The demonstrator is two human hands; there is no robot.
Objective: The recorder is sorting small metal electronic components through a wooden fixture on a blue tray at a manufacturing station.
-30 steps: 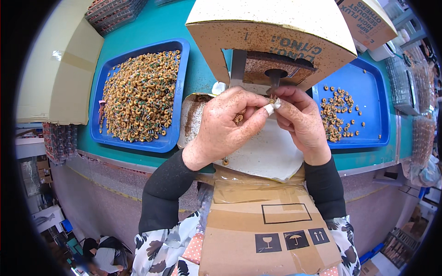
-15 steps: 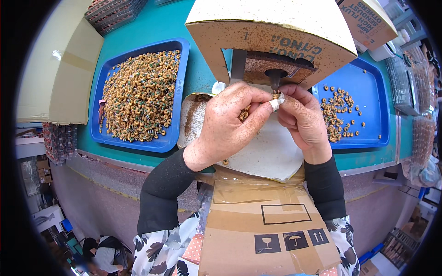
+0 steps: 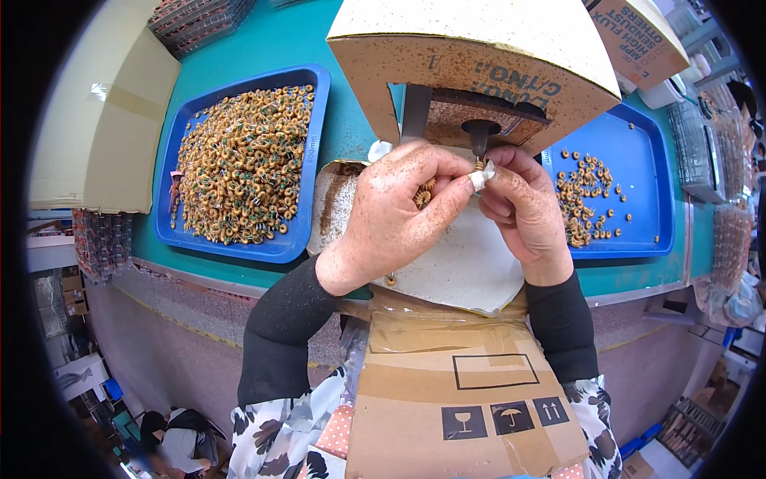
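Note:
My left hand [image 3: 399, 199] and my right hand [image 3: 528, 203] meet just below a dark spindle [image 3: 479, 137] that sticks out of a cardboard-covered machine. Between their fingertips they pinch a small copper-wound ring coil [image 3: 479, 164], held up against the spindle's tip. Some white wrapping [image 3: 481, 177] shows at the fingertips; which finger wears it is hard to tell. More copper coils [image 3: 424, 194] are tucked in the curled fingers of my left hand. Brown specks cover both hands. Beneath them lies a white board [image 3: 455, 275], with one loose coil [image 3: 391, 280] near its front left.
On the green table [image 3: 347, 124], a blue tray [image 3: 317, 160] at left is heaped with coils. Another blue tray [image 3: 666, 191] at right carries a smaller scatter. The machine's cardboard box [image 3: 471, 40] overhangs my hands. A carton [image 3: 463, 335] stands against my lap.
Both hands stay in nearly the same place. The coil between my fingertips has shifted slightly and shows a little less of its windings.

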